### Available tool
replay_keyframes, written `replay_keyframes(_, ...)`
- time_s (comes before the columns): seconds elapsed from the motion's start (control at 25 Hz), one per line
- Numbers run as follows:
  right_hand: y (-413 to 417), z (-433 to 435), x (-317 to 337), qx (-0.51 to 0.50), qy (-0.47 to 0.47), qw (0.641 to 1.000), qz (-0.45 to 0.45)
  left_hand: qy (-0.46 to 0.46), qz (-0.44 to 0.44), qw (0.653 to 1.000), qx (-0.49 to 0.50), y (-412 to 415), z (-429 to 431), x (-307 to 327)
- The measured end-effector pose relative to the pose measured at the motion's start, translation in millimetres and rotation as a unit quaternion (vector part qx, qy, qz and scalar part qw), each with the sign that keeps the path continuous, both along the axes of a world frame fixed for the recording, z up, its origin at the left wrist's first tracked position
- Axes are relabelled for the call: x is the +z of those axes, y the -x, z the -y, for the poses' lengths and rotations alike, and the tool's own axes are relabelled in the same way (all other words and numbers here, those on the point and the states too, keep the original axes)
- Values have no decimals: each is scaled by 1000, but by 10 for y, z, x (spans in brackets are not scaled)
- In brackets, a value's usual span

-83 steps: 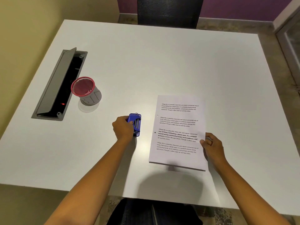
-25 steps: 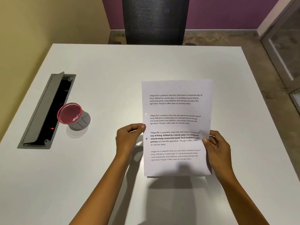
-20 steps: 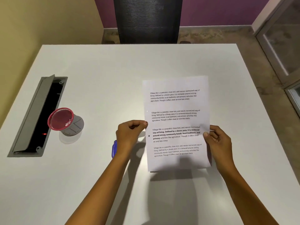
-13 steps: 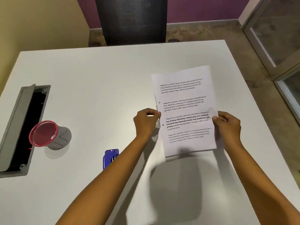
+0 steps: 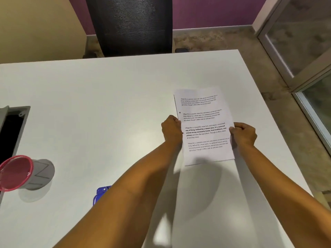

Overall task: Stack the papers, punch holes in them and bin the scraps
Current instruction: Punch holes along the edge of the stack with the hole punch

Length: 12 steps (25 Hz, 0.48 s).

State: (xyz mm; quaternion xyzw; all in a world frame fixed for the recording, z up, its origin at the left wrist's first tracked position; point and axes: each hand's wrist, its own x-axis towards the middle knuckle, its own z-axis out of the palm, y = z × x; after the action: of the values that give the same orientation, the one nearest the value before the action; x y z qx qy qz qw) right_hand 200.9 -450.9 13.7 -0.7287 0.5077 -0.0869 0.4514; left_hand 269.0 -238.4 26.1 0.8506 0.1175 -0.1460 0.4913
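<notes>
The stack of papers (image 5: 204,126) is seen at the right centre of the frame. Its long axis runs from bottom to top, leaning slightly left at the far end. It is pinched at mid-length on both long edges. The left grip (image 5: 172,129) is curled on the margin where two dark punched holes can be made out, and the right grip (image 5: 244,134) is curled on the opposite edge. Whether the stack rests on the white surface (image 5: 107,104) or is held just above it cannot be told.

The blue hole punch (image 5: 101,194) lies well apart at the lower left, half hidden behind the left forearm, so the left grip is the nearer one. The pink-rimmed bin (image 5: 18,172) stands farther left, at the frame edge. Punching is judged done; emptying the scraps probably remains.
</notes>
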Motion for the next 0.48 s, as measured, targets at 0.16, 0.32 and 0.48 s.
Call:
replay_keyframes(0.16, -41, 9, -119, 1, 47, 999, -16, -38, -11, 999, -13, -77, 62, -97)
replay_keyframes(0.32, -61, -20, -182, 6, 85, 996, -18, -76, -16, 997, -22, -95, 80, -159)
replay_keyframes(0.48, -63, -51, -209, -2, 108, 994, 0, -107, 6, 993, -48, -79, 98, -158)
